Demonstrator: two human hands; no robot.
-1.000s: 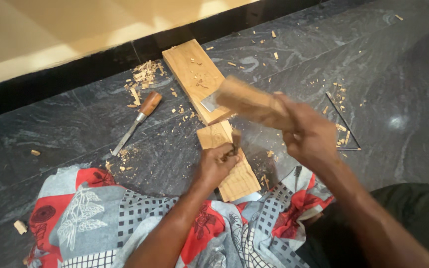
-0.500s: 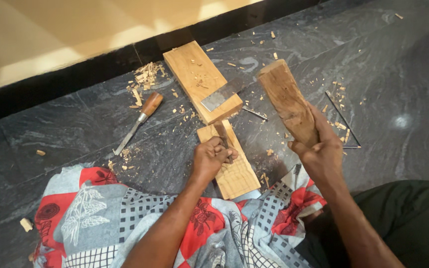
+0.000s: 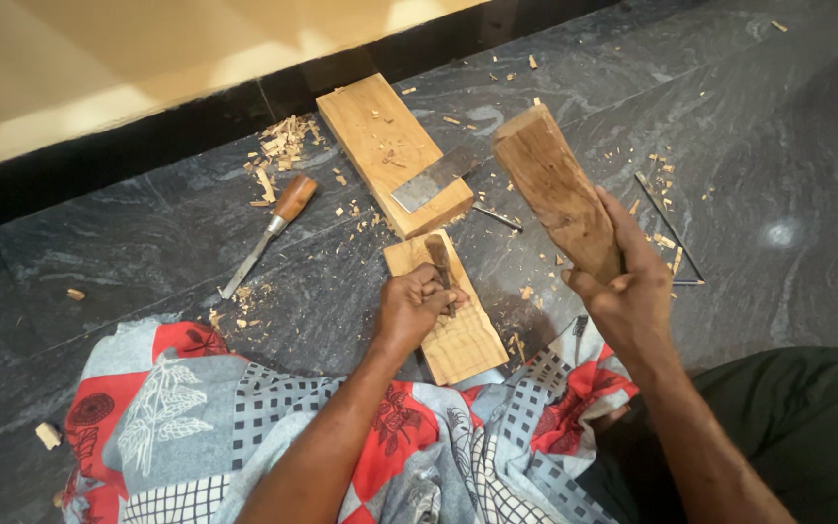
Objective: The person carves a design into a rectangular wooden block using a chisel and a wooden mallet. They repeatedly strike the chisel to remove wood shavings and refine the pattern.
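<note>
My left hand (image 3: 417, 306) grips a chisel (image 3: 439, 264) whose wooden handle points away from me, held down on a small wooden block (image 3: 453, 325) that lies on the dark stone floor. My right hand (image 3: 623, 291) is closed around a thick wooden mallet block (image 3: 555, 189), raised up and to the right of the chisel, its far end tilted away from me. A notch area on the small block is hidden under my left hand.
A larger wooden plank (image 3: 380, 146) lies beyond with a flat metal blade (image 3: 434, 180) across its near end. A second chisel with a brown handle (image 3: 273, 228) lies to the left among wood chips (image 3: 278, 150). A patterned red, grey and white cloth (image 3: 273, 437) covers my lap. A thin metal rod (image 3: 666, 223) lies at the right.
My right hand has lifted the mallet block from over the chisel, up and to the right. My left hand stays on the chisel at the small block.
</note>
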